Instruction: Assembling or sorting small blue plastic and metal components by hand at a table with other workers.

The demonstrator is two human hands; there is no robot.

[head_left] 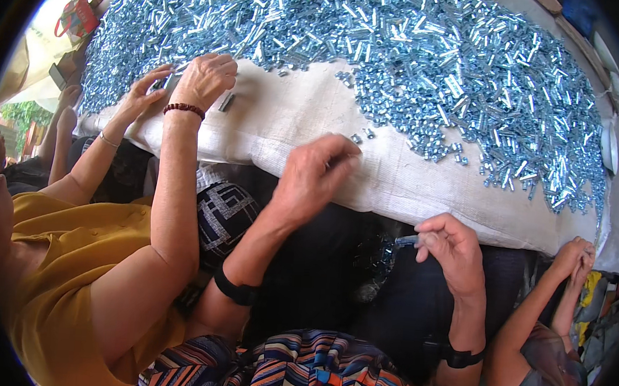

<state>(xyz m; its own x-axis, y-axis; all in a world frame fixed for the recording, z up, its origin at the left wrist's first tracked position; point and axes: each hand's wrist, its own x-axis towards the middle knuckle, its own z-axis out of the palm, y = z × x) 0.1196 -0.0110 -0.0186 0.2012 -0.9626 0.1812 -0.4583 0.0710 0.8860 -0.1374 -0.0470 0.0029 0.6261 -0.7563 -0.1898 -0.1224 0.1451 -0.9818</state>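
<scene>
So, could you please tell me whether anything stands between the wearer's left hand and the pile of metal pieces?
Nothing visible does: only white cloth lies between the left hand and the pile, with a couple of loose pieces near the hand.

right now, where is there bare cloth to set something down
The white cloth is bare from the co-worker's beaded bracelet, past one loose tube, to your left hand, and along the front edge beyond your right hand. Crowded: the far side, heaped with shiny bluish pieces.

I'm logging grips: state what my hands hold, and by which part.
Right hand: a bluish metal piece, pinched at its right end. Left hand: blurred, cannot tell.
</scene>
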